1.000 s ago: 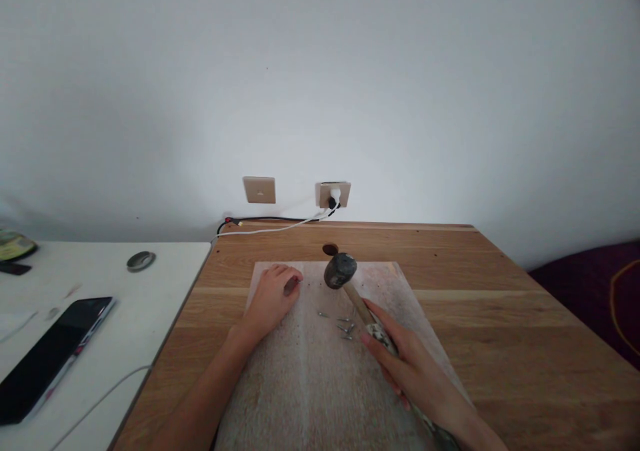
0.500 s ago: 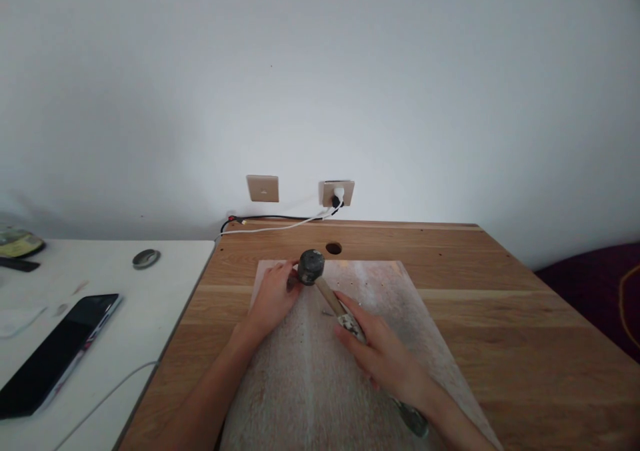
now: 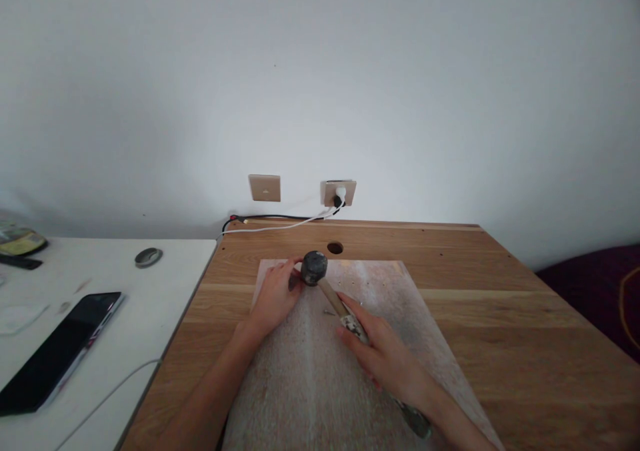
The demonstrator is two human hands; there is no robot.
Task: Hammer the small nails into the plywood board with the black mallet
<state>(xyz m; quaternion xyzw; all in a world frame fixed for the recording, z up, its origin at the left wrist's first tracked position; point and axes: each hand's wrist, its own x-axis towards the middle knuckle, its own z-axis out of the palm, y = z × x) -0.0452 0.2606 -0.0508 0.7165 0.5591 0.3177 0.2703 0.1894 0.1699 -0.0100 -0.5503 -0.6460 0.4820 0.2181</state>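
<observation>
My right hand (image 3: 377, 347) is closed round the handle of a rubber mallet (image 3: 314, 268). The mallet's dark round head is over the far part of a worn wooden board (image 3: 280, 384), and its handle slants down to the right. My left hand (image 3: 275, 297) rests at the board's far left, its fingers bent together right beside the mallet head. Whatever those fingers pinch is hidden by the hand and the head. A small nail-like piece (image 3: 329, 312) lies on the board left of the handle. Several small marks dot the board's far end.
The board lies on a wooden table (image 3: 500, 331) with a round hole (image 3: 335, 247) near the wall. On a white table (image 3: 165, 284) to the left are a phone-like black device (image 3: 60, 351), a grey ring-shaped roll (image 3: 149, 257) and a thin cable (image 3: 107, 397). Cords run to a wall socket (image 3: 340, 193).
The view has shifted very slightly. Both hands and the mallet keep almost the same place over the board.
</observation>
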